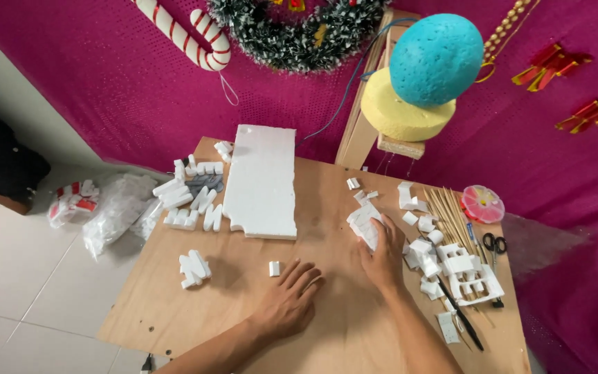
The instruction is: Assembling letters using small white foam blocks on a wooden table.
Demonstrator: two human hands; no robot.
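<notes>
**Hands at work among white foam pieces**

We see the right hand [384, 257] closed over a cut white foam piece [364, 223] near the middle of the wooden worktop [340, 332]. The left hand [289, 300] lies flat and open, holding nothing, fingers spread just beside a small foam block [274, 268]. A large foam slab [264, 181] reaches toward the far edge; foam offcuts [189, 201] crowd the left edge, and skewers [449, 211] and scissors [495, 244] lie by the right edge.

1. I see a plywood table [340, 332].
2. A white foam slab [263, 181] lies near its far edge.
3. Cut foam pieces [189, 201] cluster at the far left corner.
4. Bamboo skewers [451, 211] and scissors [496, 244] lie along the right edge.
</notes>
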